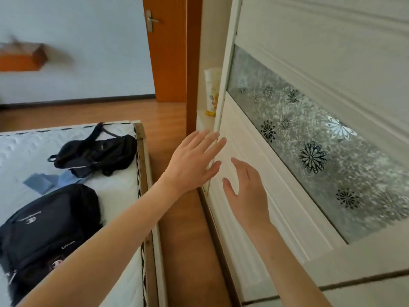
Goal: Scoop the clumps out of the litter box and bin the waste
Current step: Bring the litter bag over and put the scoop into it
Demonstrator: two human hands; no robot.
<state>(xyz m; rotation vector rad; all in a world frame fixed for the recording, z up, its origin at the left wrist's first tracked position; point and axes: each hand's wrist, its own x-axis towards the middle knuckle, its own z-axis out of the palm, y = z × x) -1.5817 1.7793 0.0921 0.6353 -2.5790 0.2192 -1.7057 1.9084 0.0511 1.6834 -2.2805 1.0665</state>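
No litter box, scoop or bin shows anywhere in this view. A blurred orange-brown shape point(22, 57) on the far wall at the upper left is too smeared to name. Behind the near edge of the white sliding door point(276, 173) a pale bottle point(212, 91) stands on a white ledge, partly hidden by the door's frame. The frosted glass panel point(321, 151) in the door, patterned with dark and white flowers, lets nothing behind it be made out. The large black backpack point(48, 229) on the mattress point(26, 151) is cut off by the left edge of the view; a smaller black bag point(97, 154) lies nearer the mattress's far corner, with a blue cloth point(44, 180) between the two.

The left hand point(192, 160) is spread wide with straight fingers, its fingertips reaching the door's near edge; whether they press on it or just fall short I cannot tell. The right hand point(245, 193) is also released, fingers loosely apart and slightly bent, the palm facing the white lower panel of the door, close to it or touching. Neither hand holds anything. An orange wooden door point(168, 52) with a metal handle stands beyond, above the wood floor point(177, 229).
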